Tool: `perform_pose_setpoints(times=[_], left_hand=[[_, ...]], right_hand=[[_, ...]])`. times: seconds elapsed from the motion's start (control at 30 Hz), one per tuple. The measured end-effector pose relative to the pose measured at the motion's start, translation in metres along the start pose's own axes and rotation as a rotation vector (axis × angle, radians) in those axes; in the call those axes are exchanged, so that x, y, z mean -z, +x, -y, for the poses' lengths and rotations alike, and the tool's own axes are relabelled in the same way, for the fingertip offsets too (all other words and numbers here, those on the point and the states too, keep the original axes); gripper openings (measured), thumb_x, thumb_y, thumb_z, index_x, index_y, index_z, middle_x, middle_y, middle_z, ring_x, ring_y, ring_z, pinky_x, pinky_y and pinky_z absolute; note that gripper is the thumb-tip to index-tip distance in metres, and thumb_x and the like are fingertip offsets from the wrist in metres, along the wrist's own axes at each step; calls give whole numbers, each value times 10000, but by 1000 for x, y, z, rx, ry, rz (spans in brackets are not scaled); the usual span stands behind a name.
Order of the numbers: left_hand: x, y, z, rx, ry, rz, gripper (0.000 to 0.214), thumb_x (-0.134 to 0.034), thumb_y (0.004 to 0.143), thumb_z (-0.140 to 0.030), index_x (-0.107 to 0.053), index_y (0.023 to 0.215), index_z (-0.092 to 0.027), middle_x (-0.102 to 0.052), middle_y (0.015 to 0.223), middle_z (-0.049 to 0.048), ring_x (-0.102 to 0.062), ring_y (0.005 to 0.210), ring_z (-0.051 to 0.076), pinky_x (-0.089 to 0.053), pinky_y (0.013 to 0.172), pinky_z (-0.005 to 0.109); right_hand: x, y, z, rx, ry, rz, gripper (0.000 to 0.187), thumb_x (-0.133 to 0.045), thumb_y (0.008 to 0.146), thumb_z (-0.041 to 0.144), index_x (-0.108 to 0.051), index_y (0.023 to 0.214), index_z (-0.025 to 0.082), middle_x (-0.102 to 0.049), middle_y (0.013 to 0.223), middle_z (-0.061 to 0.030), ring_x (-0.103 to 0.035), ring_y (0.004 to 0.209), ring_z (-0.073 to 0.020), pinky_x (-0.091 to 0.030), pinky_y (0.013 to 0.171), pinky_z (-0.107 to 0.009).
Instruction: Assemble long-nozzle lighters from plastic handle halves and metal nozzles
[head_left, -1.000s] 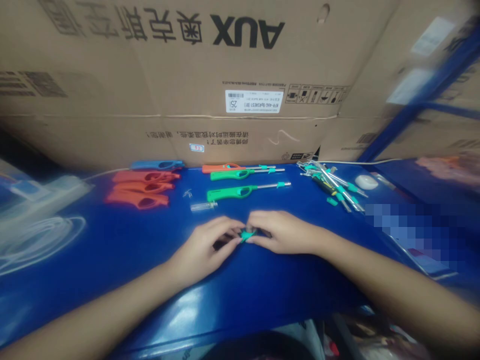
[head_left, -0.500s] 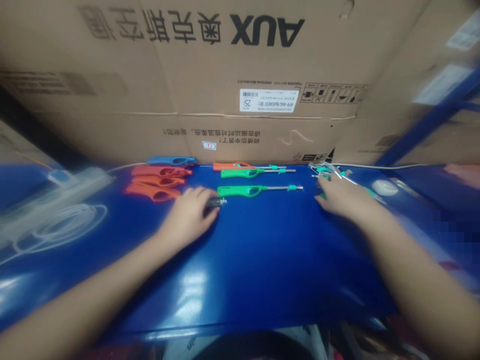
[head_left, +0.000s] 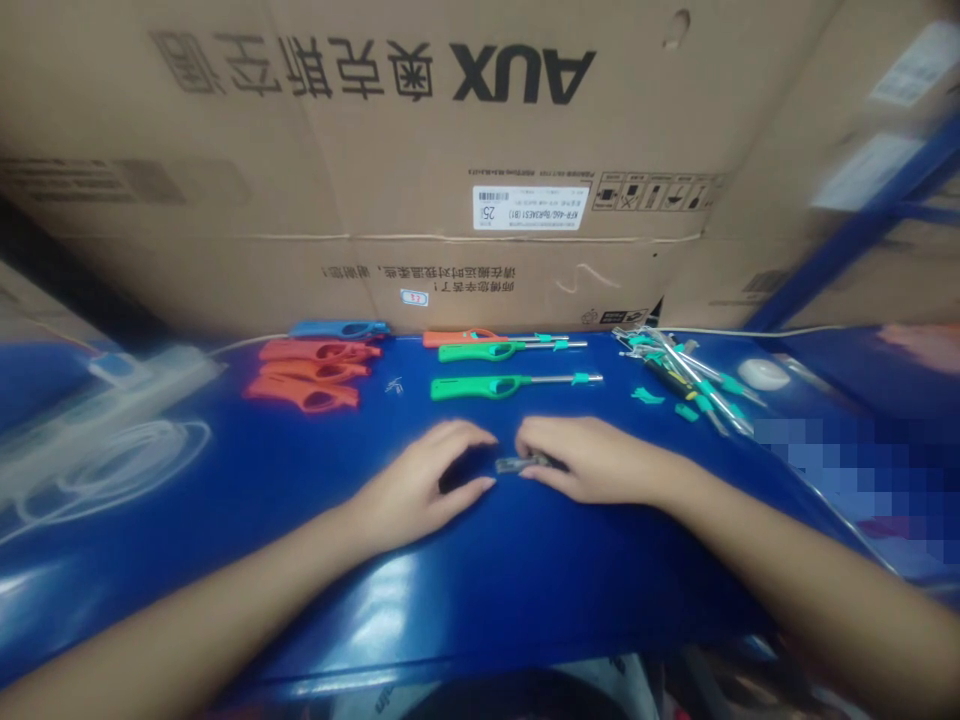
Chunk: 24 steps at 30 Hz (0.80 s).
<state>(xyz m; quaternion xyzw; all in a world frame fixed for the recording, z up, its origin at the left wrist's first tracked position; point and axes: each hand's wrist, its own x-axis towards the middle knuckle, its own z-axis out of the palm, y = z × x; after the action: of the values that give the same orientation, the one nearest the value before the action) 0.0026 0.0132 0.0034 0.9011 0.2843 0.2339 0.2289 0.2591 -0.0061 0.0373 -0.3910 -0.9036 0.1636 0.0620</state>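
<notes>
Above the blue tabletop, my right hand [head_left: 592, 458] is closed on a small, clear-grey piece [head_left: 513, 465] whose near end sticks out between thumb and fingers. The fingers hide the rest of it. Facing it, my left hand [head_left: 431, 475] is curved open, thumb and fingers apart, with its tips just short of the piece. Beyond the hands lies a green gas lighter [head_left: 472, 387] with a long metal tube. Behind it are a second green lighter [head_left: 476, 352] and an orange lighter [head_left: 457, 338].
Orange-red lighter shells [head_left: 307, 392] and a blue shell [head_left: 337, 329] lie at left, near tiny clear bits [head_left: 394, 385]. At right are metal tubes [head_left: 701, 385], teal trigger pieces [head_left: 647, 396] and a yellow-black handle [head_left: 670, 378]. A cardboard sheet [head_left: 360, 190] stands behind; white cable [head_left: 142, 455] lies left.
Both hands have come toward the middle and nearer to me. My left hand has left the shells; the clear-grey piece is now in my right hand, which has left the tube pile.
</notes>
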Motion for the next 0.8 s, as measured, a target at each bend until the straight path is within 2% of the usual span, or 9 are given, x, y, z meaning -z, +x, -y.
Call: perform_pose_setpoints(times=[0.07, 0.2, 0.33, 0.47, 0.53, 0.57, 0.67, 0.73, 0.8], left_hand=[[8, 3, 12, -5, 188, -26, 429, -564, 978, -375, -533, 1375, -217, -571, 1410, 123, -510, 1327, 272, -408, 1136, 494], [19, 8, 38, 137, 426, -45, 580, -492, 996, -463, -432, 1495, -174, -414, 1575, 153, -373, 1458, 331, -289, 1194, 587], [24, 10, 44, 172, 480, 78, 581, -390, 1031, -465, -403, 1527, -163, -360, 1600, 144, -364, 1474, 320, -283, 1198, 592], [33, 7, 39, 69, 545, 80, 511, -452, 1009, -423, -560, 1412, -128, -531, 1479, 170, -519, 1365, 325, -380, 1157, 562], [38, 3, 37, 0, 543, 73, 401, -475, 995, -320, -650, 1306, -137, -651, 1346, 170, -625, 1244, 319, -456, 1100, 548], [39, 2, 36, -31, 533, 76, 360, -475, 987, -273, -681, 1254, -146, -696, 1273, 164, -670, 1170, 312, -500, 1056, 534], [39, -3, 32, -75, 508, 93, 310, -458, 982, -221, -712, 1154, -170, -750, 1111, 140, -731, 973, 282, -598, 887, 459], [35, -5, 25, -68, 511, 85, 293, -461, 971, -207, -702, 1135, -174, -747, 1059, 130, -727, 900, 267, -609, 810, 417], [29, -6, 17, -38, 488, 61, 277, -496, 924, -168, -681, 1131, -185, -729, 1048, 117, -707, 884, 260, -597, 784, 398]], right_hand=[[12, -10, -14, -257, -90, 45, 114, -538, 957, 320, -583, 948, 216, -679, 935, -52, -613, 736, -191, -408, 612, -289], [32, -30, -56, -799, -356, 212, 206, -499, 951, 309, -629, 1034, 173, -696, 966, -143, -667, 815, -280, -428, 650, -338], [43, -40, -88, -1026, -393, 223, 265, -483, 936, 232, -662, 1068, 88, -697, 1032, -237, -690, 936, -345, -483, 713, -389], [45, -37, -81, -1144, -448, 151, 393, -488, 962, 333, -585, 1246, 81, -609, 1262, -272, -627, 1117, -428, -514, 785, -480], [41, -31, -65, -1057, -460, 76, 463, -518, 959, 397, -533, 1313, 100, -555, 1337, -257, -596, 1164, -423, -517, 831, -498], [38, -27, -55, -930, -451, -7, 482, -540, 952, 416, -526, 1316, 100, -559, 1323, -244, -601, 1149, -400, -515, 858, -491], [21, -12, -28, -335, -320, -217, 532, -526, 978, 477, -482, 1375, 125, -557, 1337, -183, -546, 1224, -309, -457, 1011, -439], [8, -2, -14, -148, -349, -252, 499, -533, 978, 492, -517, 1341, 150, -560, 1337, -170, -520, 1223, -329, -444, 992, -480], [-2, 6, -7, -52, -352, -193, 387, -537, 992, 429, -565, 1259, 150, -599, 1253, -160, -554, 1127, -307, -458, 920, -459]])
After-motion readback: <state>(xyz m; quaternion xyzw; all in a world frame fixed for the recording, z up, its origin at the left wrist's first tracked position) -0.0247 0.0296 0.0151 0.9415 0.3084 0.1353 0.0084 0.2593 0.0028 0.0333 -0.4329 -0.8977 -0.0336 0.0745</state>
